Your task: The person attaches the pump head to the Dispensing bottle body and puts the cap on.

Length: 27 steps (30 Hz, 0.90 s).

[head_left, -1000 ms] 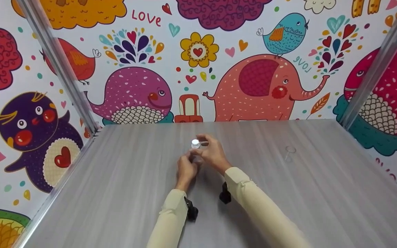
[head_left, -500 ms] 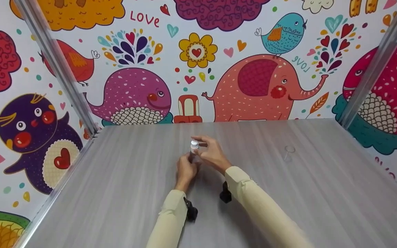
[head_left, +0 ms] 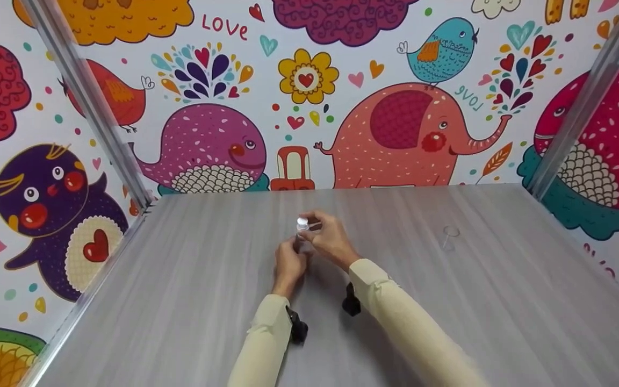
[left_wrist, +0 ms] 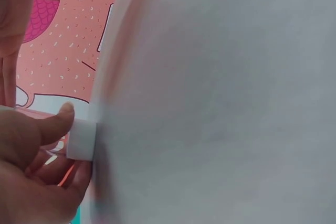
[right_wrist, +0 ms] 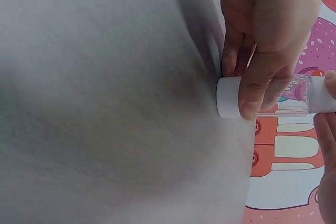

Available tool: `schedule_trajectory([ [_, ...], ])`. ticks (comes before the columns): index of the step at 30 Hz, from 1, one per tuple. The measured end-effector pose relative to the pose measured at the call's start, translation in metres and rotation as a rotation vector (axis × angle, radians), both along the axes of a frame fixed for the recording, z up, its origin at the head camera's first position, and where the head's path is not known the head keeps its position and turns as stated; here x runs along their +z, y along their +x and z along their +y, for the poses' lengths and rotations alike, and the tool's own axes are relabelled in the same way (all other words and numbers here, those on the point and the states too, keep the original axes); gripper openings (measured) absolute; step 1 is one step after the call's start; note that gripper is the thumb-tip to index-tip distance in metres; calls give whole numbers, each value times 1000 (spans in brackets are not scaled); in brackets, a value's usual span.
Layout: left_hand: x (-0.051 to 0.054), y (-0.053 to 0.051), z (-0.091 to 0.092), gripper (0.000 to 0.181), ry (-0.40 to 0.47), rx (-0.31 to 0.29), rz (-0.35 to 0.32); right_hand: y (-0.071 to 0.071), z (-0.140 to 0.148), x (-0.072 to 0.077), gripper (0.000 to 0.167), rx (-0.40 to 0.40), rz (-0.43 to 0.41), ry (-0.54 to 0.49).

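A small clear bottle (right_wrist: 294, 109) with a white base (right_wrist: 229, 97) and a white cap (head_left: 302, 221) stands upright at the middle of the table. My left hand (head_left: 290, 264) grips its lower part; in the left wrist view the thumb and fingers close around it just above the base (left_wrist: 82, 140). Over it, my right hand (head_left: 333, 239) pinches the cap between thumb and fingers, seen from the side in the right wrist view at the right edge. Much of the bottle's body is hidden behind the fingers.
A transparent, cup-like piece (head_left: 451, 238) lies on the grey wood-grain table (head_left: 191, 301) to the right. Walls with printed cartoon animals (head_left: 406, 140) rise at the back and sides, with metal posts (head_left: 92, 107) at the corners.
Half a second ago the right forefinger reached farther left past the cap; now the right fingers are drawn back right around it. The left hand keeps its grip in nearly the same place.
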<state>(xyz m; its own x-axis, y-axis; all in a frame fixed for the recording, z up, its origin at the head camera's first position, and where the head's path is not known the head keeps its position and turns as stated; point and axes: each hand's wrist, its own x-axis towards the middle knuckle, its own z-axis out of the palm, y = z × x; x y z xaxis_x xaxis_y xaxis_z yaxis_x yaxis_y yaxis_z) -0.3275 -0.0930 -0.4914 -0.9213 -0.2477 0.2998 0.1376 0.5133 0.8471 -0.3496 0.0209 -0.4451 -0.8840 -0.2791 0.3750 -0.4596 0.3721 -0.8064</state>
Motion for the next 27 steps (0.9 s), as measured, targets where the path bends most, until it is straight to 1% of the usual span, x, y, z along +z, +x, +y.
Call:
schedule_trajectory([
  [4, 0, 0, 0, 10, 4, -1, 15, 0, -1, 0, 32, -5, 42, 20],
  [11, -2, 0, 0, 9, 10, -4, 33, 0, -2, 2, 32, -25, 5, 38],
  [13, -2, 0, 0, 7, 21, -4, 27, -1, -2, 3, 32, -24, 15, 44],
  [18, -1, 0, 0, 7, 21, -6, 37, -2, -2, 2, 32, -35, 46, 75],
  [22, -1, 1, -1, 8, 21, -11, 24, -2, -4, 1, 33, -53, 45, 112],
  [27, -2, 2, -1, 10, 38, -12, 6, -1, -6, 1, 37, -67, 40, 149],
])
